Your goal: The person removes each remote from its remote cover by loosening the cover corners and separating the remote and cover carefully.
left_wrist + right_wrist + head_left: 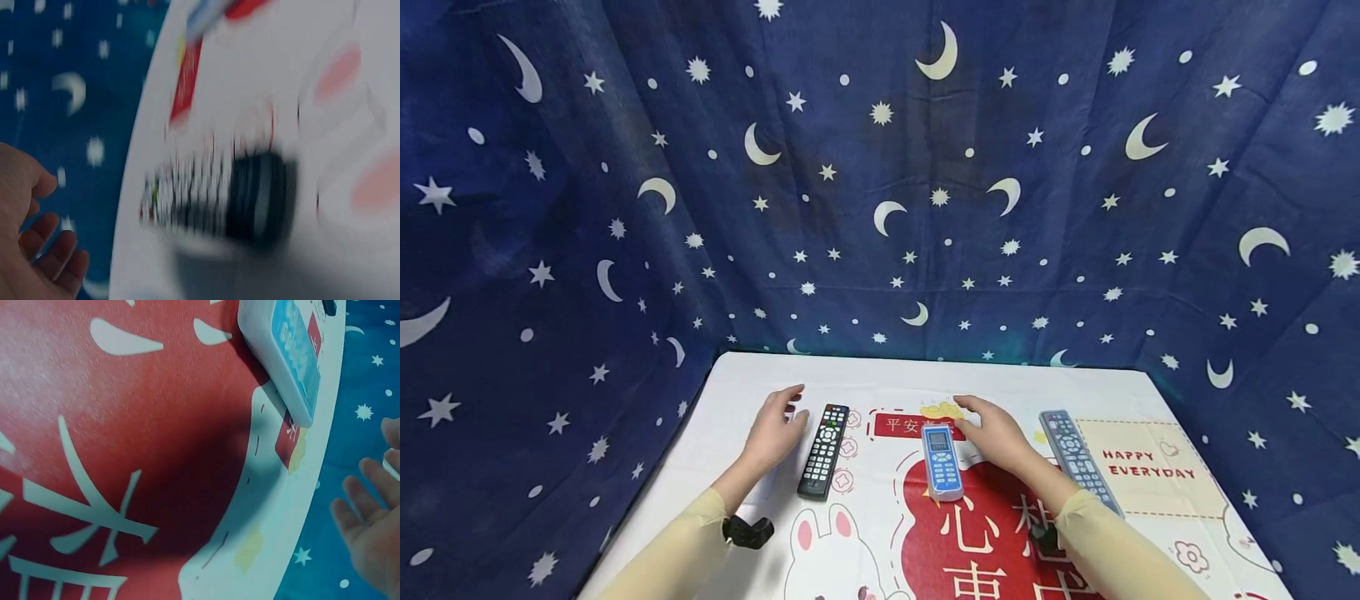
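On the left of the table lies a black remote control [824, 452], which the left wrist view shows blurred. My left hand [776, 427] hovers just left of it, fingers loosely bent, holding nothing. A blue and white remote control [942, 462] with a small screen sits near the middle. Close to its right side is my right hand [996, 432], thumb and fingers apart and nothing between them; in the right wrist view the hand [372, 519] is apart from that remote. Farther right, partly behind my right forearm, lies a grey-blue remote control [1075, 454].
A printed white tablecloth [850, 379] with red patches, a rabbit and lettering covers the table. Dark blue curtains [850, 250] with moons and stars rise at the back and both sides. Each wrist carries a black band [748, 531].
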Tool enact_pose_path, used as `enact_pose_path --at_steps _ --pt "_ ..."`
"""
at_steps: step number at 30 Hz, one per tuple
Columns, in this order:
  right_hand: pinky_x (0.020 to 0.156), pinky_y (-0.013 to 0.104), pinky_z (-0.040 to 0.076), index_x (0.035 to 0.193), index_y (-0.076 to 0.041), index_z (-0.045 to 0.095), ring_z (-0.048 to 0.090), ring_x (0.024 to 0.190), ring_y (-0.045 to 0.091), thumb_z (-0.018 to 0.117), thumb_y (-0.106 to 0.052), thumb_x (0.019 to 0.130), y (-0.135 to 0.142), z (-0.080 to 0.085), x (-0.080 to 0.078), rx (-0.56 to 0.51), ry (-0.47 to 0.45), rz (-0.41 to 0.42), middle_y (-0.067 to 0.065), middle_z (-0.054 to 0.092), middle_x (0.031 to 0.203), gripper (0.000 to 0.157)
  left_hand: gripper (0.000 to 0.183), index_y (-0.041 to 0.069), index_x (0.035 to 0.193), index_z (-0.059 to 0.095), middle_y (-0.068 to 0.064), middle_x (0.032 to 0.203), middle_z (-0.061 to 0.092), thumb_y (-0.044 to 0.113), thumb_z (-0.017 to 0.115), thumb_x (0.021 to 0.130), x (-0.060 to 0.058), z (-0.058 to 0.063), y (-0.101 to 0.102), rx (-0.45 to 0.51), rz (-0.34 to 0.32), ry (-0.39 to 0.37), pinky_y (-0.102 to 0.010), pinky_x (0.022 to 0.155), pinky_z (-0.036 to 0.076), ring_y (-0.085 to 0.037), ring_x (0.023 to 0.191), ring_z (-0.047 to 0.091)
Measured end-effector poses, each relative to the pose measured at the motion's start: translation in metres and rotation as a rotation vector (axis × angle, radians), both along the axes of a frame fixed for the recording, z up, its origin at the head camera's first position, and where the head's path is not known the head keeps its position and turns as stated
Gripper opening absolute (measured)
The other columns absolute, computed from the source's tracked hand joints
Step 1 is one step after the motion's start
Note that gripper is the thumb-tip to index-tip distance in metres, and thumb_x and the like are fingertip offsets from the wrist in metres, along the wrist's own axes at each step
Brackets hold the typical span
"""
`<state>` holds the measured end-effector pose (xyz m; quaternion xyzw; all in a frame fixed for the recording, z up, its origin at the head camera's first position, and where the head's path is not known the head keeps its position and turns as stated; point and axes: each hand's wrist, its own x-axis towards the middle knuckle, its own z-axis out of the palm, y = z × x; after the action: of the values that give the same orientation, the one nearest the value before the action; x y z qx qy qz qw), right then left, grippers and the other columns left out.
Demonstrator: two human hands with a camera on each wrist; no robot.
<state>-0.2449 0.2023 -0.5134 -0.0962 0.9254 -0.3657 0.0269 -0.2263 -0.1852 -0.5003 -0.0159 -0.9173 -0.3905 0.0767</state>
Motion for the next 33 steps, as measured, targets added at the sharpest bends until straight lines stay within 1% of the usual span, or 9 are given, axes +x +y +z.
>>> enact_pose_path --at_steps 3,5,8,11,15,18,21,26,33 --pt "0.104 0.057 0.048 0.147 -0.007 0.053 0.055 0.128 0.039 0.067 -0.018 0.098 0.002 -0.003 0.001 -0.081 -0.065 -0.013 0.018 0.060 0.140 0.052 0.050 0.000 0.146 0.051 -0.020 0.132 0.057 0.011 0.062 0.099 0.007 0.006 0.032 0.118 -0.122 -0.019 -0.050 0.102 0.048 -0.034 0.117 0.058" --pt "0.100 0.053 0.051 0.146 -0.002 0.052 0.058 0.124 0.039 0.067 -0.015 0.098 0.003 -0.004 0.004 -0.126 -0.109 -0.016 0.020 0.061 0.135 0.052 0.049 -0.001 0.145 0.051 -0.021 0.131 0.058 0.010 0.063 0.099 0.011 0.005 0.051 0.192 -0.205 -0.066 -0.048 0.097 0.052 -0.033 0.115 0.060" --pt "0.093 0.048 0.057 0.144 0.003 0.051 0.064 0.112 0.035 0.067 -0.013 0.097 0.004 -0.006 0.008 -0.182 -0.196 -0.028 0.020 0.064 0.126 0.053 0.050 -0.003 0.144 0.051 -0.024 0.131 0.059 0.012 0.064 0.098 0.017 -0.002 0.079 0.286 -0.294 -0.178 -0.041 0.086 0.056 -0.030 0.109 0.063" --pt "0.086 0.043 0.059 0.143 0.006 0.050 0.066 0.099 0.029 0.068 -0.013 0.096 0.004 -0.008 0.013 -0.238 -0.290 -0.042 0.016 0.066 0.116 0.054 0.053 -0.007 0.145 0.048 -0.022 0.127 0.061 0.011 0.064 0.097 0.021 -0.013 0.104 0.388 -0.330 -0.332 -0.040 0.079 0.058 -0.032 0.102 0.066" --pt "0.083 0.044 0.061 0.142 0.009 0.047 0.068 0.092 0.027 0.067 -0.013 0.096 0.005 -0.011 0.018 -0.294 -0.397 -0.047 0.014 0.066 0.108 0.055 0.058 -0.012 0.145 0.044 -0.020 0.125 0.061 0.010 0.064 0.096 0.025 -0.026 0.131 0.485 -0.338 -0.485 -0.045 0.081 0.060 -0.035 0.101 0.068" --pt "0.081 0.044 0.061 0.142 0.009 0.047 0.069 0.092 0.028 0.067 -0.012 0.097 0.005 -0.013 0.022 -0.330 -0.462 -0.061 0.015 0.066 0.107 0.053 0.062 -0.016 0.146 0.039 -0.023 0.126 0.061 0.009 0.062 0.094 0.026 -0.030 0.146 0.528 -0.343 -0.540 -0.046 0.084 0.060 -0.034 0.102 0.069" --pt "0.078 0.043 0.062 0.140 0.009 0.048 0.069 0.091 0.027 0.066 -0.010 0.097 0.005 -0.015 0.025 -0.365 -0.505 -0.068 0.016 0.067 0.104 0.050 0.067 -0.018 0.147 0.034 -0.023 0.117 0.063 0.006 0.060 0.091 0.024 -0.031 0.157 0.576 -0.329 -0.581 -0.045 0.083 0.061 -0.032 0.097 0.071" --pt "0.075 0.042 0.062 0.140 0.010 0.047 0.069 0.086 0.025 0.064 -0.006 0.096 0.004 -0.020 0.025 -0.432 -0.541 -0.052 0.017 0.066 0.102 0.051 0.065 -0.019 0.147 0.032 -0.022 0.099 0.062 0.001 0.055 0.090 0.019 -0.033 0.169 0.591 -0.289 -0.622 -0.042 0.077 0.062 -0.028 0.084 0.070" --pt "0.075 0.042 0.062 0.142 0.012 0.047 0.072 0.085 0.025 0.066 -0.007 0.095 0.003 -0.027 0.023 -0.485 -0.570 -0.058 0.018 0.068 0.105 0.054 0.053 -0.016 0.144 0.041 -0.019 0.090 0.068 0.000 0.057 0.095 0.012 -0.037 0.179 0.529 -0.266 -0.589 -0.041 0.071 0.063 -0.025 0.075 0.071"
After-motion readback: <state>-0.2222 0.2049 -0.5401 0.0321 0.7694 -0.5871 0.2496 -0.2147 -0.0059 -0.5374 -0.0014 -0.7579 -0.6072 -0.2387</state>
